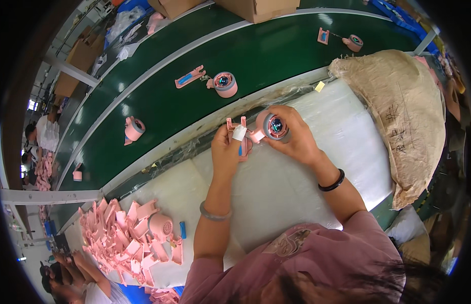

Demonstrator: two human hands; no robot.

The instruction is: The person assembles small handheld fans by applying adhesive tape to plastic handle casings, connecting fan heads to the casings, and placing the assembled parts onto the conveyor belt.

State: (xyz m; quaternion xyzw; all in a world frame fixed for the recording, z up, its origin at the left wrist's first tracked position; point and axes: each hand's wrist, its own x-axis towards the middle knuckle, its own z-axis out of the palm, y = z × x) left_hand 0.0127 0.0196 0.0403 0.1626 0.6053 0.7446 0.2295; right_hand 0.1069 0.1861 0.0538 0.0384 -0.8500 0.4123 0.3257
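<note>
White padded bench top (306, 187) runs along the near edge of a green conveyor belt (255, 55), with bare room right of the hands up to a big tan sack (402, 111) at the far right. Near left lies a heap of pink plastic parts (129, 233). Above the bench's far edge, the left hand (226, 152) pinches a pink forked bracket (241, 138); the right hand (291, 134) is wrapped around a round pink-and-grey fan head (273, 126) touching it.
</note>
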